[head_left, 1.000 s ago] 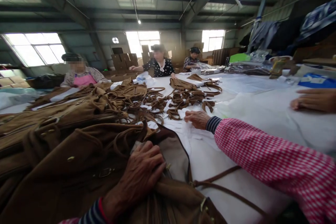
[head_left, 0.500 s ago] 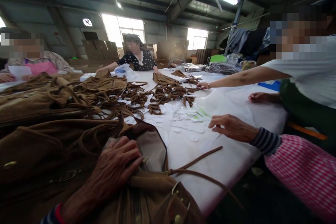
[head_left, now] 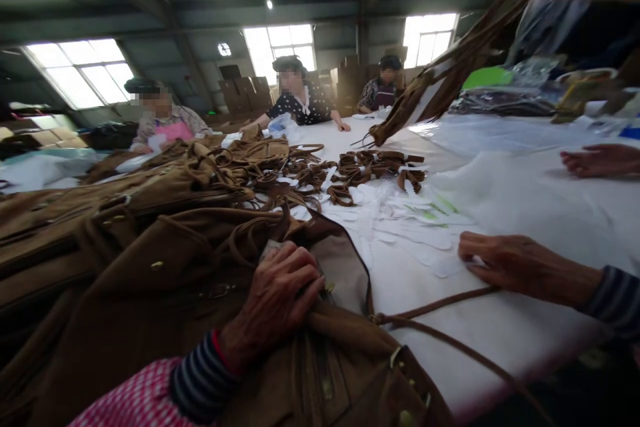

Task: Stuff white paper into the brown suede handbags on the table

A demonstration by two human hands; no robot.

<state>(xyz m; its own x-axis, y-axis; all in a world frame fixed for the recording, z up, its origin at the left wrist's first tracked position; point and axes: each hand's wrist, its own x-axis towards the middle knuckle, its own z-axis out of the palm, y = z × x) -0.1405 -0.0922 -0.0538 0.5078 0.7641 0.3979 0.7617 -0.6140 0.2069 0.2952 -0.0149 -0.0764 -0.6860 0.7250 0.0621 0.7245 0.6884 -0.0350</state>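
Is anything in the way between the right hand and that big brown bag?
Nothing tall that I can see. Some thin, flat white pieces lie on the white table between the bare right hand and the big brown fabric bag, whose slim brown strap reaches toward that hand.

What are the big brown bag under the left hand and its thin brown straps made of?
The big brown bag looks like matte suede or brushed cloth: soft folds, little shine. Its thin brown straps are possibly dull leather or suede: one curves smoothly.
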